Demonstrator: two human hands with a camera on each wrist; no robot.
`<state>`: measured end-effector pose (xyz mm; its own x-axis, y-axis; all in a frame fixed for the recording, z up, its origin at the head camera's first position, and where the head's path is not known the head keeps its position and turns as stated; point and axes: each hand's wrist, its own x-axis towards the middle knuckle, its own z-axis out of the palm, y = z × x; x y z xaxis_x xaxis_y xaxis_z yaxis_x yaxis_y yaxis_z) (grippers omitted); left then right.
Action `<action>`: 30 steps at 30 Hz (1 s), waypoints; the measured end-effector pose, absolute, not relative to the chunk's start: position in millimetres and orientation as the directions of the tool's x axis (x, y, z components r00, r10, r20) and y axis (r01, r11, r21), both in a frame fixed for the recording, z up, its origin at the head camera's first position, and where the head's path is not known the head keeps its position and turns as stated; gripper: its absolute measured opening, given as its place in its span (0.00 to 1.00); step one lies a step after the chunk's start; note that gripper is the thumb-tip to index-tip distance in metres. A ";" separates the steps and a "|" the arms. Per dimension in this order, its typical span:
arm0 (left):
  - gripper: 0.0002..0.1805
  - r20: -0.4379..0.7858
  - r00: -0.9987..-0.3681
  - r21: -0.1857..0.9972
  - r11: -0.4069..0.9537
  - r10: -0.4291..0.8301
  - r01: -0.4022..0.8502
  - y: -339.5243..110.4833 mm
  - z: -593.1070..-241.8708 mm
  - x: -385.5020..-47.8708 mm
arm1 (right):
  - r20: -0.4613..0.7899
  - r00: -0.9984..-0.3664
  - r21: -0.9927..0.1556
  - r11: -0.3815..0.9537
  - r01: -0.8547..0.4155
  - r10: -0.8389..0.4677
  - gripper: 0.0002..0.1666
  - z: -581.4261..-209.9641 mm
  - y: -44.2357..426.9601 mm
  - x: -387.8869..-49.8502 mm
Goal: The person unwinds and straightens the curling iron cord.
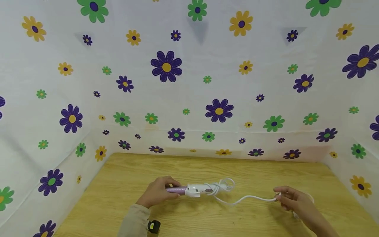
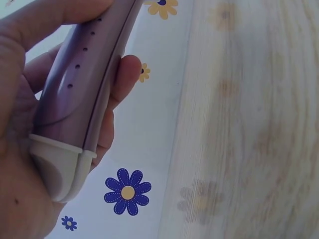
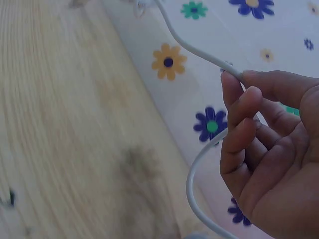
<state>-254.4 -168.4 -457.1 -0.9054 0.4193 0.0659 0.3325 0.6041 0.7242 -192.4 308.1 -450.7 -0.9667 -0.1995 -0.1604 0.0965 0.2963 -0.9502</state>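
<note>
A purple and white hair iron [image 1: 193,189] lies level over the middle of the desk [image 1: 133,171], its purple end wrapped by the curled fingers of the left hand [image 1: 160,191]. White cord [image 1: 251,197] loops around its white end and runs rightward to the right hand [image 1: 300,205], which pinches it between thumb and forefinger, other fingers bent. Behind stands a flower-printed white cloth [image 1: 189,92]
</note>
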 end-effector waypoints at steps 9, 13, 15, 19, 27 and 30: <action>0.17 0.070 -0.902 0.748 0.576 0.427 0.330 -169.9 -456.2 -253.3 | -0.193 -0.981 -0.920 0.346 0.184 0.008 0.25 -458.5 323.0 -199.2; 0.17 0.071 -0.898 0.739 0.581 0.435 0.340 -168.9 -456.1 -253.1 | -0.168 -0.985 -0.935 0.309 0.173 0.043 0.13 -461.8 322.5 -201.7; 0.17 0.063 -0.900 0.737 0.587 0.432 0.334 -168.7 -455.5 -253.1 | -0.144 -0.988 -0.942 0.300 0.152 0.047 0.10 -463.8 319.4 -203.7; 0.17 0.064 -0.900 0.721 0.604 0.431 0.341 -169.9 -454.4 -252.7 | -0.128 -0.992 -0.930 0.345 0.126 0.017 0.17 -465.0 310.3 -208.7; 0.17 0.063 -0.898 0.710 0.613 0.436 0.348 -170.5 -453.8 -253.9 | -0.146 -0.989 -0.886 0.446 0.123 -0.017 0.27 -465.2 297.7 -211.2; 0.17 0.063 -0.897 0.702 0.619 0.437 0.351 -171.1 -453.9 -254.0 | -0.137 -0.987 -0.877 0.473 0.082 -0.084 0.27 -460.8 294.9 -207.4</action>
